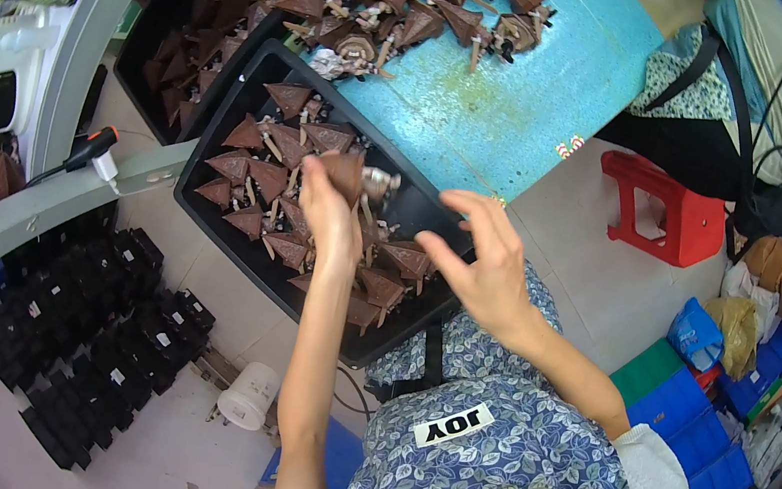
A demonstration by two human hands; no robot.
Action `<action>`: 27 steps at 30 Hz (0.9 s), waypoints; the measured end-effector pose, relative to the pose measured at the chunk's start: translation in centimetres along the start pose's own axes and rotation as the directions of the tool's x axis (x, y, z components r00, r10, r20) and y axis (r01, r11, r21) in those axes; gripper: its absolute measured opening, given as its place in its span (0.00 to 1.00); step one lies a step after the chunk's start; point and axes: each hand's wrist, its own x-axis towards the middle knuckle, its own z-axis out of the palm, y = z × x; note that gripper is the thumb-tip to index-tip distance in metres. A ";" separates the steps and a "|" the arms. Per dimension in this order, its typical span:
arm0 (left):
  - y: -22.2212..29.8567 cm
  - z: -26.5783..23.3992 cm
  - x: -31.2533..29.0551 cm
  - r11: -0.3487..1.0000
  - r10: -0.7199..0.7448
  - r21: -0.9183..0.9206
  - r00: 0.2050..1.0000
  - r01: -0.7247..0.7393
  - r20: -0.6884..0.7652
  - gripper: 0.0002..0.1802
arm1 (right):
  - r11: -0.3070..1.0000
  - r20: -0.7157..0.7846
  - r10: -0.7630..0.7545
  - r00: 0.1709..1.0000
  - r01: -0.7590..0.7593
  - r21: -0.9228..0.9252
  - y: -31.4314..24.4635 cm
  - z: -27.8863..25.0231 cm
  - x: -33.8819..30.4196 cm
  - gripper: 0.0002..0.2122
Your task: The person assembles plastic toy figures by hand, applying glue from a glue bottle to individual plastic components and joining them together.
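Observation:
My left hand (324, 206) is above a black plastic tray (203, 166). Its fingers are closed on a brown pointed figurine (345, 175), with a pale, motion-blurred part sticking out to the right. In the tray lie several similar brown figurines (268, 179), each with a folded, pyramid-like brown piece and small pale parts. My right hand (487, 264) hovers over the tray's right edge, fingers spread and holding nothing. A heap of the same kind of figurines (414, 20) lies on the blue tabletop (463, 103) beyond the tray.
A second black bin (143, 41) with brown pieces stands at the far left, behind a grey metal frame (72, 45). Black blocks (85, 330) and a white bucket (248, 395) are on the floor at left. To the right stand a red stool (661, 212) and blue boxes (687, 431).

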 end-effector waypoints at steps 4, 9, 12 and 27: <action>-3.8 -1.1 5.0 0.789 0.286 0.566 0.958 -0.239 0.006 0.27 | 0.998 -0.022 0.054 0.998 -0.054 0.023 2.7 0.1 1.6 0.12; -7.7 -0.5 3.0 0.421 0.626 0.690 0.739 -0.589 0.249 0.19 | 0.991 -0.024 0.128 0.991 -0.127 0.037 6.2 0.6 5.2 0.11; -8.4 -0.8 3.6 0.373 0.718 0.668 0.656 -0.644 0.232 0.17 | 0.976 -0.123 0.211 0.970 -0.202 0.079 8.9 1.8 8.8 0.18; -1.7 2.8 -1.6 0.915 0.257 0.229 0.919 -0.331 0.300 0.22 | 0.507 0.328 0.558 0.762 -0.626 0.592 9.8 -0.5 11.2 0.22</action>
